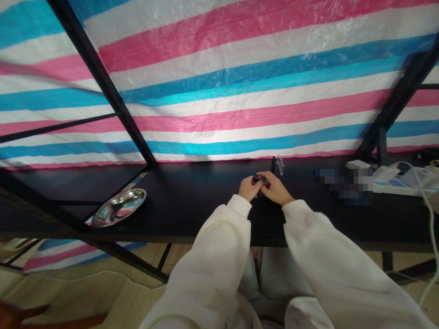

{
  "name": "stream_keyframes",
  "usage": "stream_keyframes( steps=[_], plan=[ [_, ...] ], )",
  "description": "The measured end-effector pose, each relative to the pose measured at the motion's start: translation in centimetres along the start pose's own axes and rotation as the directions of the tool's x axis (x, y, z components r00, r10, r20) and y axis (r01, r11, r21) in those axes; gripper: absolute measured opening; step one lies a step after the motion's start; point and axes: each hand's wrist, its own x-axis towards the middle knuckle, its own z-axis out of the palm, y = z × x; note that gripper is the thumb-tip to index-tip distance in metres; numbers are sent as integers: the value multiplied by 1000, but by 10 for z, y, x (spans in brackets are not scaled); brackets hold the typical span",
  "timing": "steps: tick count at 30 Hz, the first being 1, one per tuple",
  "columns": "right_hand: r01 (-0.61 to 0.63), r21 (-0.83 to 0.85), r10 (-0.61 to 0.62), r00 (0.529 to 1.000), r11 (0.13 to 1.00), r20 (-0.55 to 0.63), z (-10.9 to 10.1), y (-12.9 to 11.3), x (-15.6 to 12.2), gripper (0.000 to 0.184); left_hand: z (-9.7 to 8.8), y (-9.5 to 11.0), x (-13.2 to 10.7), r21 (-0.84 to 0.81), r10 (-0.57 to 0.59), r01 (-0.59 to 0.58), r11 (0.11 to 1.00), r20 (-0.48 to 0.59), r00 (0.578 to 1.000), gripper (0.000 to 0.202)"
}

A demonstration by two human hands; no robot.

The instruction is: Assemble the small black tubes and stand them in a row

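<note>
Both of my hands meet over the middle of a black table (178, 196). My left hand (249, 187) has its fingers closed around a small dark object (255, 180), too small to name. Against it lies my right hand (275, 189), its thumb and fingers pinched close to the same object; what they hold, if anything, is hidden. Just beyond the right hand, a short black upright piece (273, 162) stands on the table beside a small cluster of clear or whitish bits (280, 164).
A shiny metal dish (120, 208) sits at the table's left end by a black frame post (103, 82). To the right are a white power strip (394, 187) with a cable, a white box (357, 165) and a blurred-out patch. A striped tarp (240, 82) hangs behind.
</note>
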Motion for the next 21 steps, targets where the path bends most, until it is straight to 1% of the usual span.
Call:
stream_keyframes(
  steps=[3, 5, 7, 9, 12, 15, 17, 21],
  plan=[
    [6, 39, -6, 1000, 999, 10, 2, 3, 1, 42, 0, -2, 1, -42, 23, -24, 999, -19, 1000, 12],
    [4, 63, -4, 1000, 998, 7, 3, 5, 1, 43, 0, -2, 2, -65, 19, -21, 998, -34, 999, 11],
    [-7, 68, 8, 1000, 998, -5, 4, 5, 1, 43, 1, -2, 2, -50, 24, -26, 998, -46, 999, 11],
    [-38, 40, 39, 998, 998, -38, 3, 3, 2, 39, 1, -2, 2, 34, 57, -54, 998, -75, 996, 11],
    [-75, -17, 73, 994, 997, -83, 0, -2, 3, 25, 0, -4, 1, 249, 122, -91, 964, -115, 986, 11],
    [-54, -34, 53, 998, 998, -44, -2, -6, 3, 21, -1, -5, 0, 411, 109, -58, 910, -103, 989, 11],
    [-40, -43, 40, 999, 998, -7, -2, -6, 3, 21, -1, -5, 0, 466, 83, -40, 884, -71, 994, 11],
    [-38, -66, 39, 999, 997, 16, 0, -3, 2, 20, -2, -5, -1, 520, 94, -74, 851, -11, 996, 11]
  ],
)
